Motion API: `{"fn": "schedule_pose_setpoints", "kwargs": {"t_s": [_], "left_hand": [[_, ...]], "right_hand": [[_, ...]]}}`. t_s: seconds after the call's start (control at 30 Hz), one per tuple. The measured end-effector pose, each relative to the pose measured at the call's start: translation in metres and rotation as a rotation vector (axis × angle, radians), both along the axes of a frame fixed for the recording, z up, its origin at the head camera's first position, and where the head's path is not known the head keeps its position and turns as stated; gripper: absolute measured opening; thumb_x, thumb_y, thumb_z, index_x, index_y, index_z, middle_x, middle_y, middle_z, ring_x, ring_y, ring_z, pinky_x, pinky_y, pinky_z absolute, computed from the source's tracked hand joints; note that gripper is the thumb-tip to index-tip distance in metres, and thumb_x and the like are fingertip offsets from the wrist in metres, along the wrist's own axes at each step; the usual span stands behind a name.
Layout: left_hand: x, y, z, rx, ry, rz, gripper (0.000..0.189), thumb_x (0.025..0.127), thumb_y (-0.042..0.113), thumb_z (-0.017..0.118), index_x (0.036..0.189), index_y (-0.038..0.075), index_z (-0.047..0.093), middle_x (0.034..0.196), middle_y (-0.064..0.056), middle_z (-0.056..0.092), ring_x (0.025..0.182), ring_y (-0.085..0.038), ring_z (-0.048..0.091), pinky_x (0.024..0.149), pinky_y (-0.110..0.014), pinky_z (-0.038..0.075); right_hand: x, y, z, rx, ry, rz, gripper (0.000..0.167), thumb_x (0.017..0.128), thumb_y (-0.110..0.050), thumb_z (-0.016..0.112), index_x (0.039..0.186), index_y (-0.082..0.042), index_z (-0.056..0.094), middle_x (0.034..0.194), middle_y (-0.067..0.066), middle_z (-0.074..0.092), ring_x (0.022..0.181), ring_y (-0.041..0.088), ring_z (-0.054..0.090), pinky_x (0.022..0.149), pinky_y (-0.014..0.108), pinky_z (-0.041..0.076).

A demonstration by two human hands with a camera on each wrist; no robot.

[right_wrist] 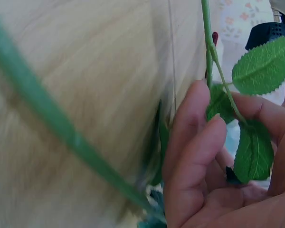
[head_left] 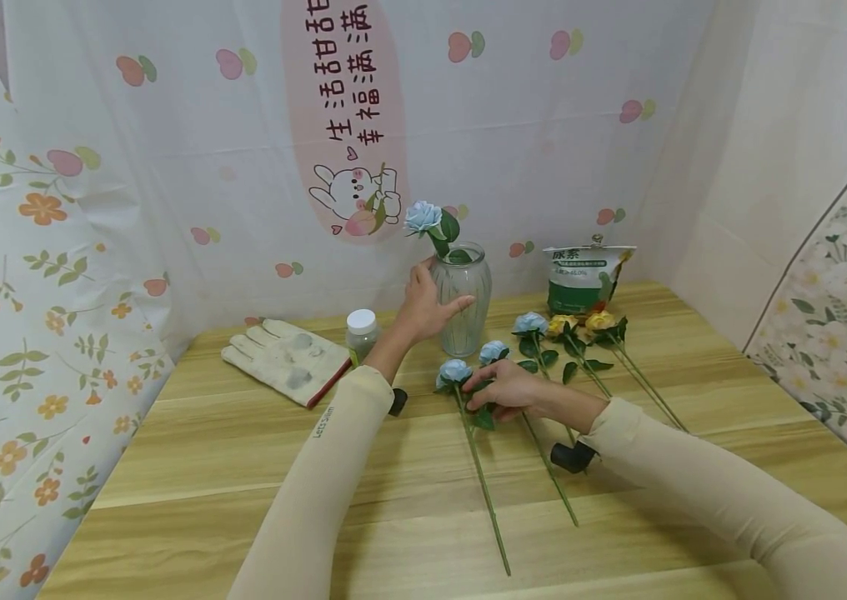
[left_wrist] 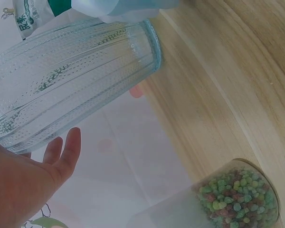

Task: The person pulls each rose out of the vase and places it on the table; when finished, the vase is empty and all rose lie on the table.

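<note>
A ribbed clear glass vase (head_left: 468, 329) stands upright towards the back of the table, a blue artificial rose (head_left: 423, 217) leaning out of its mouth to the left. My left hand (head_left: 426, 307) holds the vase's upper left side, thumb across the front and fingers behind. Lower and to the right, my right hand (head_left: 515, 390) grips a second blue rose (head_left: 494, 352) by its leafy stem just under the bloom. In the right wrist view, green leaves (right_wrist: 254, 149) poke out between its fingers. Another blue rose (head_left: 454, 371) lies directly left of that hand, its stem towards me.
To the right lie another blue rose (head_left: 531, 323) and two yellow roses (head_left: 600, 322), before a green and white pouch (head_left: 581, 287) with a clip. Left of the vase stands a white-capped jar (head_left: 362, 333) of coloured granules (left_wrist: 240, 199). A pale work glove (head_left: 288, 358) lies further left.
</note>
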State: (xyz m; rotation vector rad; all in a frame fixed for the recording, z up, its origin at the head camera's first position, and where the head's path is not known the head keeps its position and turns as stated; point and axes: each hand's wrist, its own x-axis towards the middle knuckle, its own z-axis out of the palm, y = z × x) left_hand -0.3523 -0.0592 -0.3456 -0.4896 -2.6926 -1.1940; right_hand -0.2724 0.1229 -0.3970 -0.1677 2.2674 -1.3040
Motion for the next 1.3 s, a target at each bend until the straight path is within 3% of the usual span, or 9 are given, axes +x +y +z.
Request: {"fn": "schedule_pose_setpoints", "kwargs": {"t_s": [0.13, 0.33, 0.43, 0.83, 0.97, 1.13, 1.3], "left_hand": [[0.000, 0.000, -0.001, 0.000, -0.002, -0.004, 0.095, 0.091, 0.050, 0.068, 0.153, 0.007, 0.010, 0.155, -0.017, 0.018, 0.145, -0.040, 0.019, 0.115, -0.050, 0.025], [-0.001, 0.001, -0.001, 0.013, -0.008, 0.001, 0.096, 0.091, 0.049, 0.068, 0.153, 0.008, 0.008, 0.155, -0.018, 0.017, 0.145, -0.040, 0.018, 0.115, -0.050, 0.025], [-0.001, 0.000, -0.002, 0.018, -0.005, -0.002, 0.096, 0.091, 0.049, 0.068, 0.153, 0.007, 0.008, 0.154, -0.019, 0.017, 0.145, -0.040, 0.018, 0.115, -0.050, 0.024], [-0.001, 0.001, -0.002, 0.011, 0.000, -0.002, 0.096, 0.091, 0.049, 0.067, 0.153, 0.007, 0.008, 0.155, -0.018, 0.017, 0.145, -0.040, 0.017, 0.115, -0.050, 0.025], [0.000, 0.001, -0.002, 0.014, 0.001, -0.002, 0.095, 0.091, 0.048, 0.068, 0.153, 0.007, 0.009, 0.155, -0.018, 0.017, 0.145, -0.039, 0.017, 0.115, -0.049, 0.024], [0.000, 0.000, -0.003, 0.021, 0.005, -0.007, 0.095, 0.091, 0.047, 0.069, 0.153, 0.007, 0.009, 0.154, -0.018, 0.017, 0.145, -0.038, 0.017, 0.116, -0.049, 0.024], [-0.001, -0.001, -0.003, 0.017, 0.010, -0.009, 0.094, 0.092, 0.046, 0.069, 0.153, 0.007, 0.009, 0.154, -0.018, 0.017, 0.145, -0.039, 0.017, 0.115, -0.049, 0.024]], "right_hand": [[-0.001, 0.008, 0.006, 0.009, 0.011, 0.021, 0.035, 0.085, -0.011, 0.076, 0.119, -0.007, 0.070, 0.060, 0.005, 0.064, 0.047, 0.016, 0.061, 0.048, 0.028, 0.051], [-0.006, 0.022, 0.020, 0.036, 0.065, 0.074, 0.037, 0.088, -0.014, 0.073, 0.124, -0.005, 0.068, 0.091, 0.014, 0.075, 0.060, 0.028, 0.071, 0.039, 0.023, 0.031], [-0.009, 0.026, 0.027, 0.045, 0.080, 0.081, 0.037, 0.089, -0.013, 0.072, 0.124, -0.003, 0.067, 0.103, 0.013, 0.074, 0.063, 0.030, 0.072, 0.040, 0.023, 0.030], [-0.017, 0.032, 0.043, 0.133, 0.187, 0.083, 0.038, 0.094, -0.018, 0.066, 0.127, 0.000, 0.062, 0.096, 0.018, 0.073, 0.061, 0.025, 0.067, 0.046, 0.027, 0.038], [-0.023, 0.031, 0.048, 0.101, 0.230, 0.068, 0.040, 0.095, -0.017, 0.065, 0.129, 0.003, 0.060, 0.105, 0.021, 0.071, 0.059, 0.018, 0.066, 0.048, 0.028, 0.040], [-0.032, 0.026, 0.058, 0.008, 0.332, 0.031, 0.037, 0.096, -0.017, 0.064, 0.127, 0.005, 0.061, 0.113, 0.020, 0.069, 0.077, 0.028, 0.071, 0.051, 0.029, 0.048], [-0.041, 0.019, 0.071, -0.055, 0.468, -0.016, 0.031, 0.096, -0.018, 0.066, 0.120, 0.001, 0.066, 0.109, 0.017, 0.070, 0.080, 0.030, 0.072, 0.052, 0.028, 0.050]]}}
